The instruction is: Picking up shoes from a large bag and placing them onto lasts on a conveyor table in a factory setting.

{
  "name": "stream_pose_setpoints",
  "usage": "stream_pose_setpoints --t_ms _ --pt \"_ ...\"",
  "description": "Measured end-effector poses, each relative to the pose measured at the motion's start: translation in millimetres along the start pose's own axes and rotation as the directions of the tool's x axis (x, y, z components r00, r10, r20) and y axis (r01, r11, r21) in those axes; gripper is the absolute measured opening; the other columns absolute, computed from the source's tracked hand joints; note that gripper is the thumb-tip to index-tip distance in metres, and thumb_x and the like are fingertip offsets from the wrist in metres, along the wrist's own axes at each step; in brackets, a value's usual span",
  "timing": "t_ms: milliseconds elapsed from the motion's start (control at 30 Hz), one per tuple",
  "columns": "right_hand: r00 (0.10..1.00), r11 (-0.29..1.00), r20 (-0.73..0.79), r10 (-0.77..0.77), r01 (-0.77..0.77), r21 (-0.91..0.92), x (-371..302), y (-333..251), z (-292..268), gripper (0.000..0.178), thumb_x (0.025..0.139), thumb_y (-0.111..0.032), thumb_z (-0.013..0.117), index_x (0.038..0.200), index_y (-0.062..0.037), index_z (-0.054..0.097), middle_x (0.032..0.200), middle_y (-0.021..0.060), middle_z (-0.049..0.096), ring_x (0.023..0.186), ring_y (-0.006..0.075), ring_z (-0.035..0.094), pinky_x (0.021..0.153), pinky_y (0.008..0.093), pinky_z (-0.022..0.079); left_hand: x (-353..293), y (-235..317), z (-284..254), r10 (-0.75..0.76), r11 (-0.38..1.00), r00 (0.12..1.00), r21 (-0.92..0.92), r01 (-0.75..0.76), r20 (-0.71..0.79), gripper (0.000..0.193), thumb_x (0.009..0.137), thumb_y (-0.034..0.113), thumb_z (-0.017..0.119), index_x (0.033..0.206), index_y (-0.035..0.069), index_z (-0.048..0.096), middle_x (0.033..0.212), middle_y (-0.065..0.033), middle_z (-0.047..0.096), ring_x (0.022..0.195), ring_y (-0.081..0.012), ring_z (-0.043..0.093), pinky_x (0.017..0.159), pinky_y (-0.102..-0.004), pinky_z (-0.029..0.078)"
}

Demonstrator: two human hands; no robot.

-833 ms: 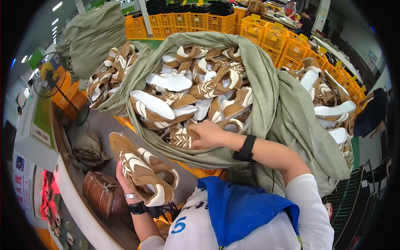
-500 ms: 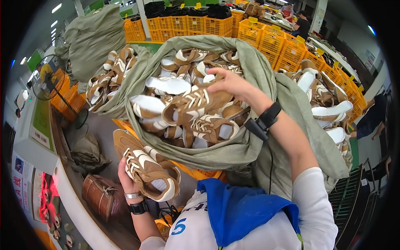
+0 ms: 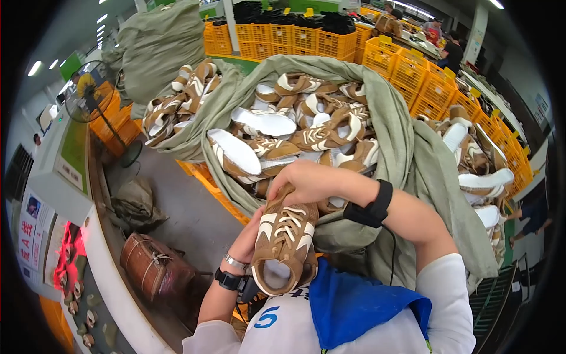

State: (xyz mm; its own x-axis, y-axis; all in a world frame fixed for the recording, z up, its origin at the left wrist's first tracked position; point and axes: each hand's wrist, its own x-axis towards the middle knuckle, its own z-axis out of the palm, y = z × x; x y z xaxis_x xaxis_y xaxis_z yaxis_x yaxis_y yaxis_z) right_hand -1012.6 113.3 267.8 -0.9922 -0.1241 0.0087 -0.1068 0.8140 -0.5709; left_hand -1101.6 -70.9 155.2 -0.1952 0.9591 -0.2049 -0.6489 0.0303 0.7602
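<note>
A brown sneaker (image 3: 285, 239) with cream stripes and laces is in front of my chest, its toe pointing away from me. My left hand (image 3: 247, 237) closes round its left side. From above, my right hand (image 3: 303, 182) grips the toe end with bent fingers. Part of a second brown shoe (image 3: 310, 266) shows behind the first, pressed close against it. Just beyond my hands, a large green-grey sack (image 3: 394, 112) gapes, full of similar sneakers (image 3: 330, 133), some with white insoles turned up.
Another sack of sneakers (image 3: 191, 94) stands at the back left, and more sneakers (image 3: 483, 177) fill one at the right. Orange crates (image 3: 336, 44) line the back. A standing fan (image 3: 88, 94), a brown bundle (image 3: 156, 268) and a curved white counter edge (image 3: 109, 268) are at the left.
My right hand has left the sneakers in the sack and come down to the held shoe's toe. My left hand has brought the shoes rightward, closer to my chest.
</note>
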Motion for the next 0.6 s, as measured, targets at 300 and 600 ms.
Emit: stream_pose_setpoints --t_ms 300,600 --pt "0.997 0.799 0.075 -0.008 -0.039 0.600 76.3 27.2 29.8 0.040 0.076 -0.035 0.066 0.099 -0.0024 0.062 0.089 0.0040 0.063 0.078 0.0109 0.056 0.070 0.0265 0.046 -44.0 -13.1 -29.1 0.037 0.997 0.988 0.078 -0.025 -0.151 0.040 0.082 0.011 0.055 0.120 0.000 0.045 0.106 -0.0089 0.059 0.091 -0.0175 0.060 0.078 -0.0311 0.050" --pt "0.859 0.836 0.197 0.473 -0.365 -0.410 -23.6 86.2 20.8 0.088 0.061 -0.051 0.072 0.130 -0.0079 0.037 0.105 0.0188 0.056 0.096 0.0337 0.056 0.080 0.0383 0.046 -87.5 -1.9 -90.4 0.169 0.936 0.805 -0.164 -0.312 -0.569 0.025 0.084 0.021 0.050 0.102 0.004 0.055 0.087 -0.0072 0.063 0.073 -0.0191 0.062 0.066 -0.0322 0.052"
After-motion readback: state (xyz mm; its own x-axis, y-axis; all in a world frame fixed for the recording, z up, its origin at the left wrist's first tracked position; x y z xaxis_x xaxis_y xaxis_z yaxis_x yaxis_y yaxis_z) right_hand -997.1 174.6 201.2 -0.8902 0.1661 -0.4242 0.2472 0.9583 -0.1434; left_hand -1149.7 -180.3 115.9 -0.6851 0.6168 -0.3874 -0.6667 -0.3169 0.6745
